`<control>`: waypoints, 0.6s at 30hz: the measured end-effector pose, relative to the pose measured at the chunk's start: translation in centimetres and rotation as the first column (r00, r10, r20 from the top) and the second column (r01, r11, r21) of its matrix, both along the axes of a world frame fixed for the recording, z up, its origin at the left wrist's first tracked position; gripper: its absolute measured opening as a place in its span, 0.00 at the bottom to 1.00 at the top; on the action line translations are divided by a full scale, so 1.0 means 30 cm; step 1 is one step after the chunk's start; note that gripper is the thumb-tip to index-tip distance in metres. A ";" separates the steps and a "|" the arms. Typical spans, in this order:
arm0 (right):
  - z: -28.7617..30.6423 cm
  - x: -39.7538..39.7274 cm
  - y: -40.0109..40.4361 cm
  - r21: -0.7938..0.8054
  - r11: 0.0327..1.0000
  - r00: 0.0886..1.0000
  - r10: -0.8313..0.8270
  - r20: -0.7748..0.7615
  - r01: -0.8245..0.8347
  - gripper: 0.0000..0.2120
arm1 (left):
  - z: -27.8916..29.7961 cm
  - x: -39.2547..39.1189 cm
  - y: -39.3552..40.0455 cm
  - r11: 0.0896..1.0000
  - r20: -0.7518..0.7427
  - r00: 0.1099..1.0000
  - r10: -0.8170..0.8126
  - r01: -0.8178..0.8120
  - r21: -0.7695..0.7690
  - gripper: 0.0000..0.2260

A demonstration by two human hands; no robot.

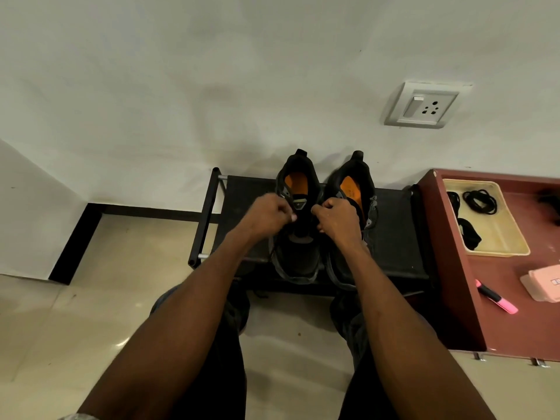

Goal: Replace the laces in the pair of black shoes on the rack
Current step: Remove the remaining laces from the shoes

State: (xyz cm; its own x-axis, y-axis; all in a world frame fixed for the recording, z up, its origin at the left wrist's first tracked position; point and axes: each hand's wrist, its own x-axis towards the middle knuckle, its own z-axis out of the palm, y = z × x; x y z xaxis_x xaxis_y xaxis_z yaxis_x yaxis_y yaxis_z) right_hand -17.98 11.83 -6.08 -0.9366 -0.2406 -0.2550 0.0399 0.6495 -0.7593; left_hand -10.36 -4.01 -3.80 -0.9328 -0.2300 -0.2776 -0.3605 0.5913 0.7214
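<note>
Shoes are sitting side by side on the black rack (394, 237) against the wall, toes toward the person, so both hands are reaching them without lifting either one. The person is working over the left shoe (295, 256), bringing the left hand (268, 215) and the right hand (338, 219) to either side of its tongue, fingers curled in and apparently pinching a lace end each, though the dark lace is hard to make out against the black upper. The right shoe (353, 189) is waiting just beside it, untouched. Coiled black laces (480, 201) are lying in the beige tray (512, 237) on the maroon tabletop (509, 328) to the right, kept within easy reach, near a pink highlighter (497, 297).
</note>
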 end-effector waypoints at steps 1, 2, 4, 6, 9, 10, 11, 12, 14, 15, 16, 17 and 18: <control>-0.001 -0.002 0.000 -0.001 1.000 1.000 0.001 0.007 -0.001 0.16 | 0.012 0.000 -0.027 0.986 -0.060 0.988 0.144 -0.138 0.091 0.07; -0.001 -0.003 0.000 -0.004 1.000 1.000 0.000 0.014 0.000 0.15 | 0.020 -0.001 -0.060 0.941 -0.126 0.943 0.308 -0.283 0.184 0.07; -0.001 -0.005 0.001 -0.005 1.000 1.000 -0.008 0.018 0.008 0.15 | 0.028 -0.002 -0.126 0.743 -0.237 0.714 0.659 -0.569 0.351 0.05; 0.003 -0.002 0.002 0.000 1.000 1.000 -0.006 0.021 0.007 0.15 | 0.026 0.003 -0.182 0.459 -0.294 0.356 0.887 -0.745 0.484 0.04; 0.008 0.005 0.002 -0.002 1.000 1.000 -0.007 0.021 0.007 0.15 | 0.030 0.007 -0.190 0.221 -0.285 0.073 0.956 -0.817 0.532 0.05; 0.007 0.006 0.004 0.000 1.000 1.000 -0.009 0.016 0.009 0.15 | 0.031 0.003 -0.176 0.260 -0.300 0.113 0.947 -0.817 0.514 0.05; 0.007 0.004 0.004 0.004 1.000 1.000 -0.008 0.014 0.008 0.15 | 0.031 -0.001 -0.155 0.371 -0.329 0.230 0.916 -0.796 0.479 0.04; 0.006 0.003 0.004 0.006 1.000 1.000 -0.005 0.016 0.005 0.14 | 0.033 -0.001 -0.129 0.534 -0.363 0.405 0.839 -0.741 0.407 0.04; 0.004 -0.001 0.006 0.003 1.000 1.000 0.001 0.031 -0.001 0.14 | 0.035 0.004 -0.070 0.857 -0.367 0.776 0.512 -0.487 0.167 0.04; 0.003 -0.002 0.006 0.001 1.000 0.999 0.001 0.034 -0.001 0.13 | 0.023 0.005 -0.043 0.951 -0.315 0.900 0.301 -0.307 0.033 0.04; 0.003 -0.003 0.007 0.001 1.000 0.999 0.002 0.035 -0.002 0.13 | 0.004 0.001 -0.016 0.988 -0.230 0.968 0.105 -0.129 -0.088 0.05; 0.004 -0.003 0.006 0.003 1.000 0.999 0.003 0.033 -0.003 0.13 | -0.017 -0.004 0.011 0.981 -0.126 0.991 -0.051 0.026 -0.192 0.07; 0.005 -0.002 0.005 0.007 1.000 0.999 0.004 0.033 -0.004 0.13 | -0.037 -0.009 0.034 0.950 -0.011 0.987 -0.158 0.149 -0.275 0.09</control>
